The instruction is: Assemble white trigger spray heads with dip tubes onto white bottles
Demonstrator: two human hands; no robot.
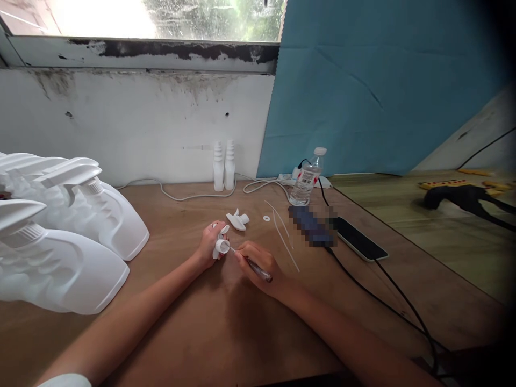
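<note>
My left hand (209, 244) is closed round a small white spray-trigger head (221, 244), its round opening turned toward my right hand. My right hand (253, 263) pinches a thin tool with a clear dark handle (260, 273), and the tool's tip is at or inside the opening of the trigger head. Both hands rest on the brown wooden table (226, 322). Another white trigger part (237, 220) lies just beyond my hands. Two thin white dip tubes (284, 234) and a small white washer (266, 218) lie to the right of it.
Several white spray bottles (60, 242) lie on their sides at the left. Two slim white bottles (224, 165) stand by the wall. A water bottle (307, 177), a power strip (300, 177), a black phone (358, 239) and black cables (387, 301) are on the right.
</note>
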